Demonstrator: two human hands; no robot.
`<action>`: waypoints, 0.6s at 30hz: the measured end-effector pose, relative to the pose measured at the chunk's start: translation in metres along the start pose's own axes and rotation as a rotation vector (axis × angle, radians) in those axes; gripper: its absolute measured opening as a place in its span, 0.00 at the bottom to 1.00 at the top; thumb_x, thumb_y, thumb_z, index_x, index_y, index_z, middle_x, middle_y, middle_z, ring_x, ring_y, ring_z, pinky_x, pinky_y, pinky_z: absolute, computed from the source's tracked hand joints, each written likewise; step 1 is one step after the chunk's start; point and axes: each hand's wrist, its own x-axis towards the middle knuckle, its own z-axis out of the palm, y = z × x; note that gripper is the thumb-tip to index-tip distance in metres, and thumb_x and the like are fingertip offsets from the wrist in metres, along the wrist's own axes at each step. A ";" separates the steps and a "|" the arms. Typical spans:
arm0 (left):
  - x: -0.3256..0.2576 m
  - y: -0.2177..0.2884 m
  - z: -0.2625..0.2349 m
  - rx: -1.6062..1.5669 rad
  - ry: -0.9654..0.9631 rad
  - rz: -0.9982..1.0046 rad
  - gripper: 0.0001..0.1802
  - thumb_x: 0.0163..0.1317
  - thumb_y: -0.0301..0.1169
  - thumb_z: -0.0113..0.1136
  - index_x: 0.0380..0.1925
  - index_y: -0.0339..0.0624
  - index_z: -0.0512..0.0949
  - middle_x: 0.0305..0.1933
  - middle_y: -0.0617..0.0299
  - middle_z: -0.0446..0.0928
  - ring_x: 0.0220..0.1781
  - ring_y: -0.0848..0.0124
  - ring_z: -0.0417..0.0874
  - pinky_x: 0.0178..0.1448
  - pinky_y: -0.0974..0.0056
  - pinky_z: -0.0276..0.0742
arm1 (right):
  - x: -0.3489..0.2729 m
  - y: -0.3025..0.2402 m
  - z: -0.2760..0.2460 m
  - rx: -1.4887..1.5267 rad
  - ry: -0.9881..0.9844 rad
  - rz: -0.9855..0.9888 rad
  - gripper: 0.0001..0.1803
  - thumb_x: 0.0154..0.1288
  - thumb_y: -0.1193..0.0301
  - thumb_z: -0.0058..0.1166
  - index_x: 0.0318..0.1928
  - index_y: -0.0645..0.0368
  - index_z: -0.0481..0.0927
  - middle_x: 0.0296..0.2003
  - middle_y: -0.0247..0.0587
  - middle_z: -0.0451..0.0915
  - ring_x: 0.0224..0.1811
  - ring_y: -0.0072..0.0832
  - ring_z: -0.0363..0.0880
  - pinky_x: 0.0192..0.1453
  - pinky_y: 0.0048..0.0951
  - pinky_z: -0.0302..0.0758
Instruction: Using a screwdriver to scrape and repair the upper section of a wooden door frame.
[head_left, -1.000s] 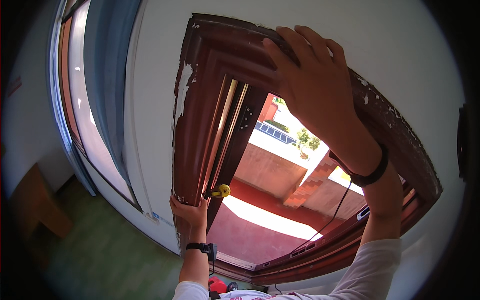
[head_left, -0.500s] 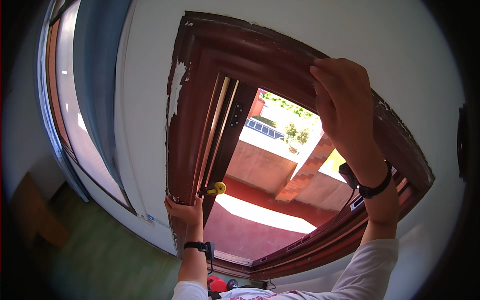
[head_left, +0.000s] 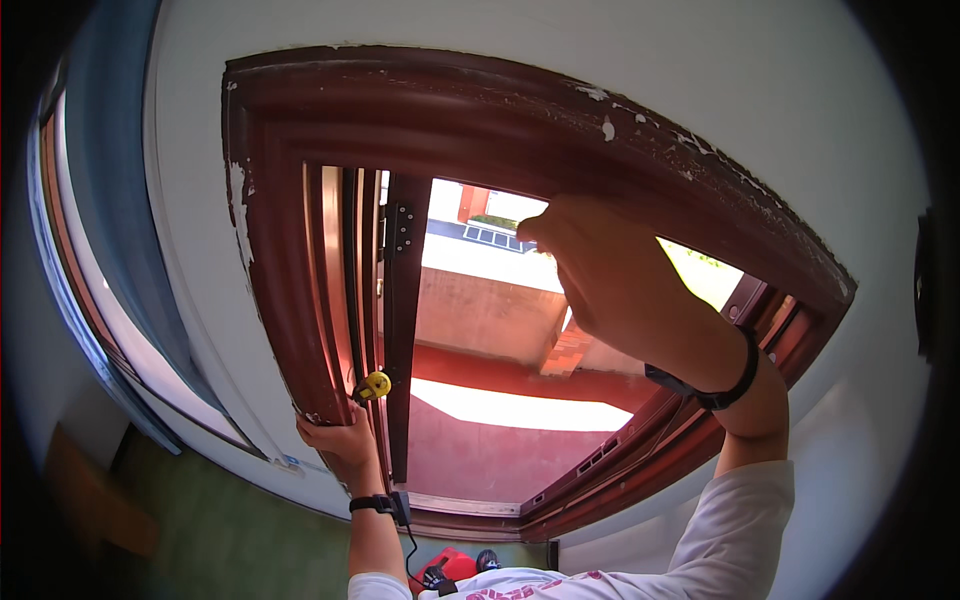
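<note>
My left hand [head_left: 342,440] is closed around the lower part of the left upright of a dark red-brown frame [head_left: 275,230], with its thumb side towards the opening. A small yellow-and-black tool with a rounded end [head_left: 373,386] sticks up from that grip; its kind cannot be made out. My right hand [head_left: 610,270] is raised in front of the opening, just below the frame's top rail, apart from the left upright. Its fingers are bent in towards the palm and point left. The back of the hand hides most of them and anything they may hold.
A dark hinged upright [head_left: 402,300] stands inside the frame. Blue curtains [head_left: 110,170] hang by another window at the left. Below lie a green floor [head_left: 220,510] and a red object [head_left: 455,565]. A dark fixture [head_left: 922,285] sits on the right wall. Paint peels along the frame.
My right hand has come off the frame's top rail and moved left and down across the opening. The view has shifted, so the frame sits further left. My left hand keeps its grip.
</note>
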 end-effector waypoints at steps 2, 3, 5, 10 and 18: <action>0.002 0.000 -0.002 0.002 0.004 0.011 0.56 0.51 0.41 0.68 0.71 0.28 0.45 0.67 0.37 0.53 0.66 0.42 0.61 0.66 0.44 0.65 | -0.009 -0.009 -0.012 0.011 -0.080 0.008 0.04 0.50 0.80 0.57 0.28 0.58 0.79 0.20 0.34 0.73 0.20 0.35 0.75 0.24 0.36 0.73; 0.003 0.002 -0.002 0.009 0.000 0.012 0.56 0.51 0.40 0.68 0.71 0.28 0.45 0.67 0.37 0.53 0.65 0.42 0.61 0.66 0.44 0.65 | -0.015 -0.009 -0.020 0.039 -0.292 0.025 0.03 0.50 0.79 0.56 0.27 0.58 0.78 0.19 0.36 0.73 0.20 0.36 0.75 0.25 0.36 0.73; 0.003 0.004 -0.003 0.016 -0.004 0.015 0.55 0.51 0.40 0.68 0.71 0.27 0.45 0.67 0.37 0.53 0.65 0.42 0.62 0.66 0.44 0.65 | -0.021 -0.012 -0.026 0.091 -0.605 0.083 0.03 0.52 0.76 0.55 0.25 0.59 0.74 0.16 0.39 0.71 0.19 0.39 0.76 0.25 0.38 0.74; 0.003 0.002 -0.001 0.034 -0.003 0.017 0.55 0.53 0.40 0.67 0.71 0.27 0.45 0.67 0.36 0.53 0.65 0.42 0.62 0.65 0.44 0.66 | -0.028 -0.017 -0.024 0.136 -0.647 0.264 0.04 0.56 0.76 0.53 0.27 0.63 0.73 0.16 0.41 0.70 0.20 0.41 0.77 0.28 0.41 0.76; 0.002 0.000 0.001 0.018 0.001 0.013 0.54 0.52 0.36 0.68 0.70 0.27 0.46 0.67 0.37 0.54 0.66 0.42 0.61 0.67 0.43 0.65 | -0.040 -0.008 -0.019 0.236 -0.535 0.169 0.07 0.64 0.74 0.54 0.30 0.64 0.73 0.38 0.51 0.76 0.37 0.39 0.80 0.41 0.39 0.79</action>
